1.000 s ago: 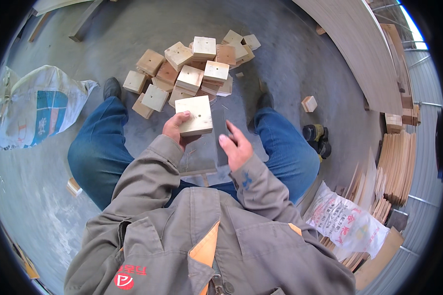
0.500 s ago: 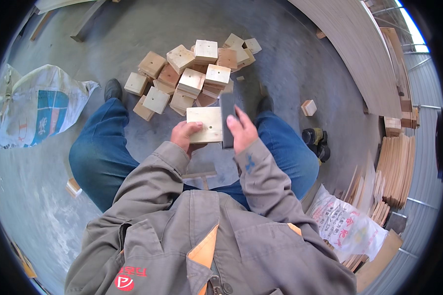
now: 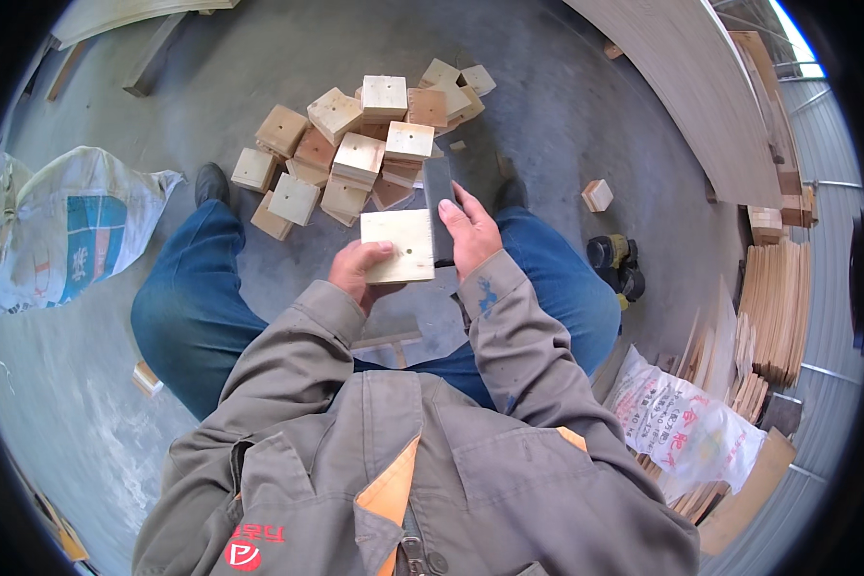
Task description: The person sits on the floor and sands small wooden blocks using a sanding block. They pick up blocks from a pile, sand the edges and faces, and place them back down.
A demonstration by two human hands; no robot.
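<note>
My left hand (image 3: 357, 272) is closed on the left side of a pale square wooden block (image 3: 394, 233), thumb on top and the other fingers hidden beneath. A small dark hole marks the block's upper face. My right hand (image 3: 471, 230) grips a long, flat, dark grey block (image 3: 439, 182) that looks like a sanding block. Its thumb lies along the near face, with the fingers round the outer side. The grey block stands on edge along the wooden block's right side, seemingly touching it. Beyond my hands, a heap of similar wooden blocks (image 3: 359, 156) lies on the floor.
A loose wooden block (image 3: 597, 196) and a yellow-and-black power tool (image 3: 612, 264) lie by my right leg. White sacks stand to the left (image 3: 53, 230) and lie at lower right (image 3: 682, 422). Stacked wood strips (image 3: 775, 312) and large boards (image 3: 686, 91) line the right side.
The dark grey block has slid slightly away from me along the wooden block's right edge, with my right hand. My right fingers have closed more around it. The left hand stays nearly in place.
</note>
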